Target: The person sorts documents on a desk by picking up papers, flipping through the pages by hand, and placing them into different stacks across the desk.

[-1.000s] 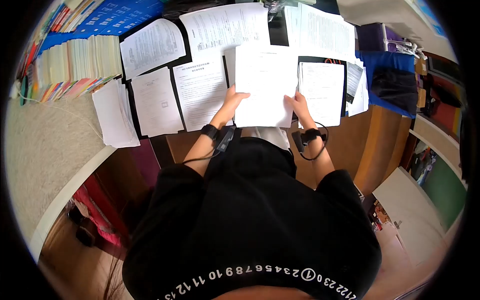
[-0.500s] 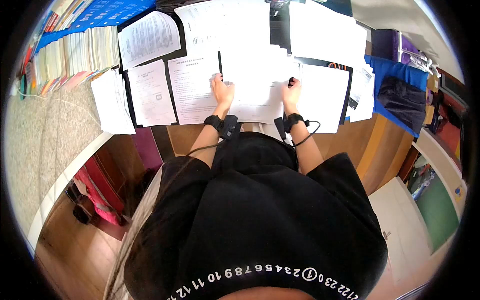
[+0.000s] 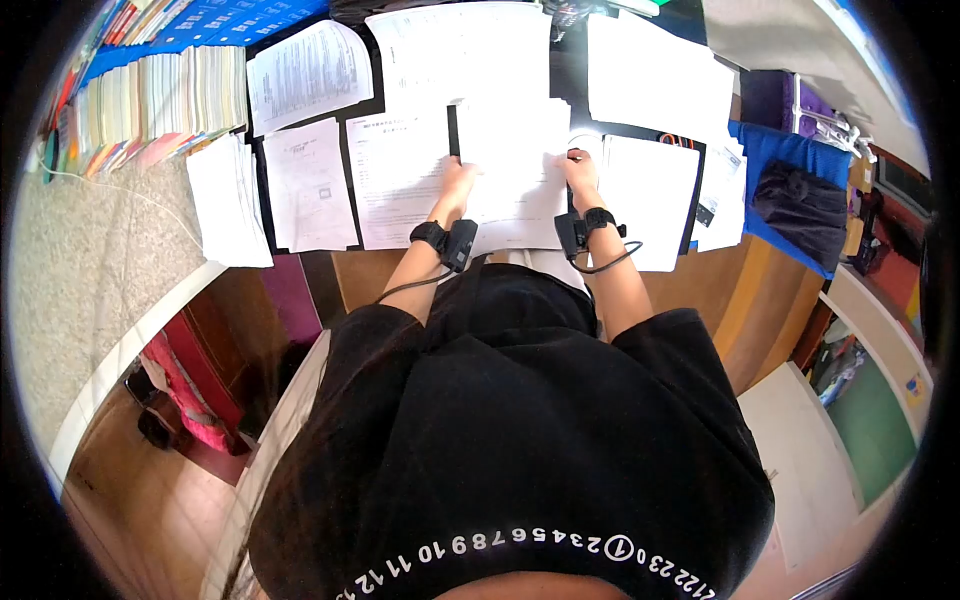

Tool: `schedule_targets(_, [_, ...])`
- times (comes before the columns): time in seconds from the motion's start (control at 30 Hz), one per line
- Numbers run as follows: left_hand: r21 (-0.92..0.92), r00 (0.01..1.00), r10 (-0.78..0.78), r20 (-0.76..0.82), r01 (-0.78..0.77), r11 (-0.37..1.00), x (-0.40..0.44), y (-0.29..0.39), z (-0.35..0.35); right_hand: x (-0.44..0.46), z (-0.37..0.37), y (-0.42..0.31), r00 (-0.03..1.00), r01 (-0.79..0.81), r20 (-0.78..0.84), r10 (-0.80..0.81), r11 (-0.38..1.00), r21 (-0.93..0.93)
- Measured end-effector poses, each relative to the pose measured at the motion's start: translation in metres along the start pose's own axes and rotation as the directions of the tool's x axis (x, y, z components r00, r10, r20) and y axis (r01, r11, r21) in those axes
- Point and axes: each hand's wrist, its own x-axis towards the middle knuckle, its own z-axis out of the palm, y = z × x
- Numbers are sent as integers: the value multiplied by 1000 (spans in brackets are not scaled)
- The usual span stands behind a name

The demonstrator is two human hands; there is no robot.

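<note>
A white stack of papers (image 3: pixel 515 185) lies in the middle of the dark desktop, between my two hands. My left hand (image 3: pixel 458 182) is closed at the stack's left edge, its thumb on the top sheet. At the right edge my right hand (image 3: pixel 581 176) grips the same stack, with fingers bent around the side. To the left is a printed sheet (image 3: pixel 400 190) with a heading. Another white sheet (image 3: pixel 650 200) lies just right of my right hand. Both wrists carry black straps with small cabled devices.
More papers (image 3: pixel 460 60) cover the back of the desk. Upright books (image 3: pixel 165 95) and blue folders (image 3: pixel 225 20) stand at the far left. A blue cloth (image 3: pixel 780 160) with a dark bag (image 3: pixel 798 200) on it is at the right.
The stack has come down from its raised position and lies flatter on the desk. My left hand has moved right, from the printed sheet's edge onto the stack.
</note>
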Motion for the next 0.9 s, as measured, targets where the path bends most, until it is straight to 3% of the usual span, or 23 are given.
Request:
schedule_targets(0.07, [-22,999,32,31,-31,999,-10,-4,6,-6,2,2,999,47,-19,-48,997,-56])
schedule_targets(0.17, [-113,989,123,81,-114,987,-37,8,11,-11,1,10,1000,3,26,-4,999,51])
schedule_targets(0.27, [-86,975,79,208,-63,994,-50,17,1,-28,-6,10,995,2,97,-18,987,163])
schedule_targets(0.4, [-149,950,142,280,-103,983,-74,42,-8,-50,-27,3,960,164,156,-231,920,356])
schedule_targets(0.57, [-320,941,225,252,-138,937,-109,79,-8,-99,-50,-35,942,326,-75,-328,835,443])
schedule_targets(0.67, [-328,921,366,133,-308,893,-129,93,-2,-119,-62,-43,943,330,-133,-305,804,495])
schedule_targets(0.7, [-312,910,385,156,-324,893,-136,98,-4,-128,-65,-47,915,397,-178,-363,725,563])
schedule_targets(0.8, [-249,888,392,240,-334,909,-137,95,-12,-116,-63,-20,916,393,-169,-363,736,552])
schedule_targets(0.83, [-263,873,416,257,-351,899,-145,102,-13,-118,-64,-15,940,339,-151,-305,881,331])
schedule_targets(0.87, [-278,874,412,258,-341,898,-144,98,-14,-125,-58,-14,927,343,-232,-293,915,212])
schedule_targets(0.9, [-291,876,407,260,-331,898,-141,90,-15,-130,-58,-13,924,381,-156,-348,866,325])
